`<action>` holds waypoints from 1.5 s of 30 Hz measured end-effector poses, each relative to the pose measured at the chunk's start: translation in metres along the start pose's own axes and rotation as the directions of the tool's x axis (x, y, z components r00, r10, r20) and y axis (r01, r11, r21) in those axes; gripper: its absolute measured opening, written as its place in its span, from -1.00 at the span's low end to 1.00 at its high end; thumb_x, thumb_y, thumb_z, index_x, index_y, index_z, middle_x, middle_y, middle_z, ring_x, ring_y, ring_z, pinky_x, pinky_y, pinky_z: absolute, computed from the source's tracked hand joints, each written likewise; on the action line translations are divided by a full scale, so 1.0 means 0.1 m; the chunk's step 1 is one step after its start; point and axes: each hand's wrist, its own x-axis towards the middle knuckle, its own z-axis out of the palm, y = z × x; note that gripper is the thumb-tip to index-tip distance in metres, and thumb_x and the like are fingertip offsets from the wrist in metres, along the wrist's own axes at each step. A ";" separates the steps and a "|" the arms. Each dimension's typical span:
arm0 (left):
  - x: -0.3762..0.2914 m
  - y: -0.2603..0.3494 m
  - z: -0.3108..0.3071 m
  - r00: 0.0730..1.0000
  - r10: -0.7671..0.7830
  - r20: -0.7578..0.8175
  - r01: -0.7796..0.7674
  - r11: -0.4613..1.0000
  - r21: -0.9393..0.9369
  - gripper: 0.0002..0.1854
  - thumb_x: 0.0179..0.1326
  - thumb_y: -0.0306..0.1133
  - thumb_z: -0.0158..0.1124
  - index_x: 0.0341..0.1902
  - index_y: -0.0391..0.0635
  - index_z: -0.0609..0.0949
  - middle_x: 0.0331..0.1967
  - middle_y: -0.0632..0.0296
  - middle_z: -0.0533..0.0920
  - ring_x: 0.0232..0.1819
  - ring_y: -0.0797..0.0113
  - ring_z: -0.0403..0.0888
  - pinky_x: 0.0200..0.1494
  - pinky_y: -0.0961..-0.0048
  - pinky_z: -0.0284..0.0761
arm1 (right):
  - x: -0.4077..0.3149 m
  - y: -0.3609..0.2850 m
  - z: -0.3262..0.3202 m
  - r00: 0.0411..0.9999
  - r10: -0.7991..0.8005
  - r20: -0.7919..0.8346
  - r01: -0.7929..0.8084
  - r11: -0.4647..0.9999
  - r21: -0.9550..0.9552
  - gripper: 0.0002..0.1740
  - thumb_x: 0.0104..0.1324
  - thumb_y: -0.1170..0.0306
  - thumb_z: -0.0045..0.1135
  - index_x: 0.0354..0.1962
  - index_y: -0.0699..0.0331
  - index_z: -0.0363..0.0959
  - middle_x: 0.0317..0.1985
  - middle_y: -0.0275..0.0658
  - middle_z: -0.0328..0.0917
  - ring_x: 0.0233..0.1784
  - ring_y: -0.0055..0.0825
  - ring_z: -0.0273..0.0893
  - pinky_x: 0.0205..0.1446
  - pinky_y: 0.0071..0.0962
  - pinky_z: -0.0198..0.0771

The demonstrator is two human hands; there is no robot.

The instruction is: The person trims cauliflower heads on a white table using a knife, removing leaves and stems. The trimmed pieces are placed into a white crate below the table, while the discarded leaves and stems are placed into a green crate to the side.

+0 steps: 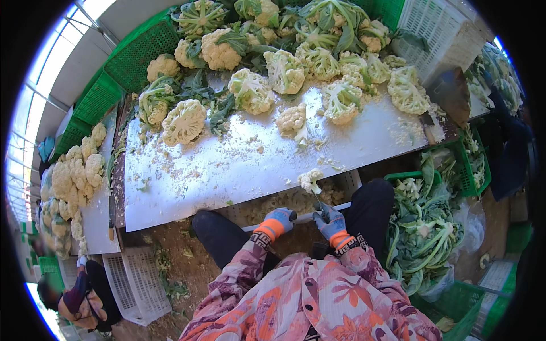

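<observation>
My right hand (330, 219), in a blue-grey glove with an orange cuff, is closed on a knife (316, 197) whose thin blade points up towards a small cauliflower floret (311, 180). The floret is at the front edge of the white work surface (179, 183), by the blade's tip; whether the blade pierces it is unclear. My left hand (281, 220), gloved alike, is curled above the rim of a white crate (305, 218), its fingers partly hidden. Farther back lie a loose cauliflower piece (291, 118) and cut cauliflower heads (184, 122). Cauliflower pieces (290, 200) fill the crate between my knees.
Whole cauliflowers with leaves (222, 49) are heaped at the back beside green crates (143, 51). A second knife (428, 128) lies at the right end. Leaf trimmings (420, 234) fill a container at my right. A co-worker (83, 298) sits at lower left near a white crate (136, 285).
</observation>
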 end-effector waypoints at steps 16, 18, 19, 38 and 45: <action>1.80 0.14 -1.73 0.803 -0.053 -0.594 0.189 0.967 0.169 -0.14 -0.09 -0.18 0.32 0.36 0.21 0.19 0.33 0.03 0.20 0.27 -0.08 0.25 0.26 0.22 0.25 | 0.66 -0.50 -0.01 0.955 -0.279 -0.102 0.253 0.943 -0.214 -0.57 0.25 0.30 0.06 0.08 0.15 0.35 0.04 -0.03 0.42 0.00 -0.07 0.45 0.02 -0.28 0.37; 1.69 0.34 -1.86 0.839 -0.156 -0.521 0.205 0.978 0.038 -0.14 -0.10 -0.16 0.34 0.35 0.22 0.20 0.28 0.03 0.25 0.22 -0.10 0.30 0.20 0.18 0.31 | 0.61 -0.18 0.05 0.957 -0.223 -0.184 0.188 0.964 -0.190 -0.59 0.25 0.32 0.05 0.06 0.19 0.37 -0.04 -0.02 0.48 -0.06 -0.13 0.50 -0.02 -0.32 0.39; 1.54 0.38 -1.86 0.854 -0.221 -0.472 0.234 0.972 -0.031 -0.14 -0.10 -0.15 0.34 0.35 0.22 0.20 0.26 0.02 0.27 0.20 -0.10 0.32 0.18 0.16 0.33 | 0.58 -0.04 0.10 0.965 -0.144 -0.221 0.126 0.988 -0.093 -0.61 0.26 0.33 0.05 0.05 0.21 0.37 -0.08 -0.02 0.50 -0.09 -0.16 0.52 -0.04 -0.34 0.40; 0.91 0.30 -1.14 0.650 -0.470 -0.597 0.274 0.878 -0.393 -0.06 -0.05 0.07 0.33 0.31 -0.23 0.17 0.10 -0.21 0.28 -0.07 -0.26 0.49 -0.09 0.11 0.50 | 1.49 -0.78 0.22 0.977 0.210 0.023 -0.170 0.845 -0.507 -0.58 0.23 0.22 -0.10 -0.02 0.27 0.35 -0.09 0.06 0.52 0.01 -0.04 0.49 0.02 -0.16 0.40; 1.09 -0.10 -1.09 0.594 -0.520 -0.615 0.281 0.849 -0.447 -0.11 -0.02 0.03 0.31 0.24 -0.34 0.23 0.07 -0.29 0.34 -0.07 -0.22 0.50 -0.03 0.12 0.45 | 1.26 -0.60 0.12 0.956 0.288 0.049 -0.225 0.835 -0.502 -0.62 0.26 0.20 -0.08 -0.12 0.32 0.39 -0.16 0.12 0.52 -0.03 0.02 0.47 0.00 -0.12 0.37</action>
